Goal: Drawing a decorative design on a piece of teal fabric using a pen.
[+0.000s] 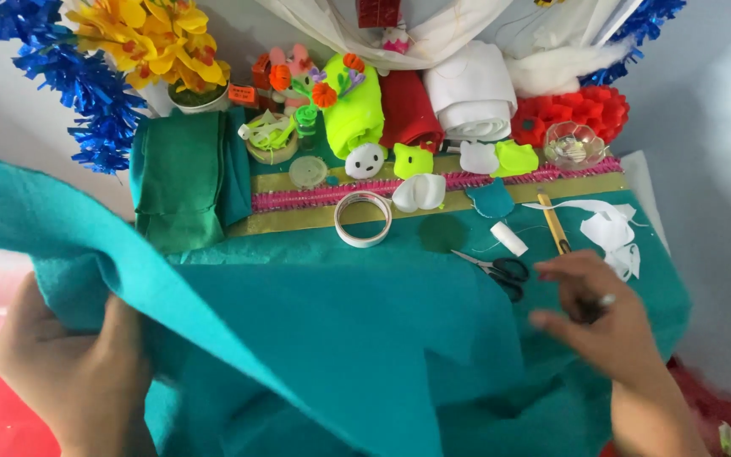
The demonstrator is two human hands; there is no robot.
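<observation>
Head view: left hand gripped the teal felt sheet at its lower left, fingers closed on a bunched fold, lifting that edge up and across the frame. The sheet covered most of the near half of the desk and draped over its front. Right hand hovered over the sheet's right side, palm down, fingers loosely spread and holding nothing; slightly blurred, so contact with the felt could not be told. A ring was visible on one finger.

Just beyond the right hand lay black-handled scissors, a small white spool and a yellow-handled tool. White felt scraps sat to their right. A roll of tape stood near the desk's middle, beside a dark green felt disc. Folded green felt was stacked at the left rear. Along the back: yellow artificial flowers, blue tinsel, neon green, red and white felt rolls, and a clear glass bowl.
</observation>
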